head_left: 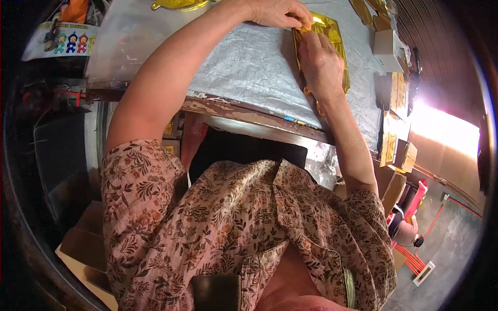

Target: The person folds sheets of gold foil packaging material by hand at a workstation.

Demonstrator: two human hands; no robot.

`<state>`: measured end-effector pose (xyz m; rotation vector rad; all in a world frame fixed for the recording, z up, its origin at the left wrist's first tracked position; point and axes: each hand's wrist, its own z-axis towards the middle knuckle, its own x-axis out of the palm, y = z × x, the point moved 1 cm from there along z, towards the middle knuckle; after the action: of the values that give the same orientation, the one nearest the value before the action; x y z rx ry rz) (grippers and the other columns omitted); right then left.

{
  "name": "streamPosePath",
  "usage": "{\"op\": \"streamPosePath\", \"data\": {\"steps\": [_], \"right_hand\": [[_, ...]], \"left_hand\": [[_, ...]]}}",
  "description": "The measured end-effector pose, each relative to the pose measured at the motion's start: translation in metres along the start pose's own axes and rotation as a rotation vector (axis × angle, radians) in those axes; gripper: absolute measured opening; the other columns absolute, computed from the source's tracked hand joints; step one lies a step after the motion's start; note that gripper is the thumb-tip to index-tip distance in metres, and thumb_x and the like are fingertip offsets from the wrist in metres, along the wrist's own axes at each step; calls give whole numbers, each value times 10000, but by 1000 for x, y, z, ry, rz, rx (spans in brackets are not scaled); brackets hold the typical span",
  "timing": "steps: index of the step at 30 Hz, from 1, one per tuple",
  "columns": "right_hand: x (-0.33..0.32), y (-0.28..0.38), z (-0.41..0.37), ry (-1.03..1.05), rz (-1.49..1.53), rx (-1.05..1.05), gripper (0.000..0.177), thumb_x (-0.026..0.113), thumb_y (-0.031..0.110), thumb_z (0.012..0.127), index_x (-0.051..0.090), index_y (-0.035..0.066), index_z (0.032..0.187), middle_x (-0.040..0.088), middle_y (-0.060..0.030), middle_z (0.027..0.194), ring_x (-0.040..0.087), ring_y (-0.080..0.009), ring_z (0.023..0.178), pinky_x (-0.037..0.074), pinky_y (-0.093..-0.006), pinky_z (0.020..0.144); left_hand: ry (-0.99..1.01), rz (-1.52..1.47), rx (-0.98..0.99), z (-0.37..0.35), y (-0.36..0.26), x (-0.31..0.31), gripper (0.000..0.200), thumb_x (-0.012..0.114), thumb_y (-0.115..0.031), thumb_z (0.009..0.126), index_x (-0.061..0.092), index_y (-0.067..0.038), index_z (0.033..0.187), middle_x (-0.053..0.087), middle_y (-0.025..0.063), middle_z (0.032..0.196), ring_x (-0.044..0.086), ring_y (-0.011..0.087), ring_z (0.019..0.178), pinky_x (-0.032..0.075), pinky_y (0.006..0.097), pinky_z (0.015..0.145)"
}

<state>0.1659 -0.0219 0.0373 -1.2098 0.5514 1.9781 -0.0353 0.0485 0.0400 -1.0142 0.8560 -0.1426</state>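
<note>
A shiny gold foil-like pouch (334,33) lies on the worktable (249,67), which has a wrinkled silver-grey cover. Fingertips of my left hand (277,13) pinch its near left corner from the left side. Close beside them, my right hand (322,65) is closed on the same edge, its fingers bent and its palm partly over the pouch. The two sets of fingertips nearly meet, and they hide what lies between them. Below my right hand, a thin gold strand (308,91) trails toward the table's front edge.
Another gold piece (181,4) lies at the table's far left, with more gold pieces (365,11) at the far right. A white box (386,51) stands on the right edge near cardboard boxes (398,98). Another person (407,230) is at lower right.
</note>
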Motion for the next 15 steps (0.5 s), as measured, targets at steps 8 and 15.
{"op": "streamPosePath", "data": {"steps": [8, 15], "right_hand": [[-6, -2, 2, -19, 117, 107, 63, 665, 102, 903, 641, 62, 944, 695, -153, 883, 688, -376, 773, 548, -475, 673], [-2, -8, 3, -53, 160, 153, 74, 703, 105, 884, 669, 66, 937, 715, -162, 858, 704, -369, 759, 558, -446, 671]], "left_hand": [[41, -9, 21, 2, 3, -2, 235, 672, -96, 926, 729, -41, 1147, 712, 118, 1236, 664, 245, 1119, 506, 357, 990], [58, 14, 9, 1, 2, -2, 281, 674, -85, 913, 741, -72, 1186, 641, 122, 1382, 622, 264, 1221, 479, 359, 1056]]}}
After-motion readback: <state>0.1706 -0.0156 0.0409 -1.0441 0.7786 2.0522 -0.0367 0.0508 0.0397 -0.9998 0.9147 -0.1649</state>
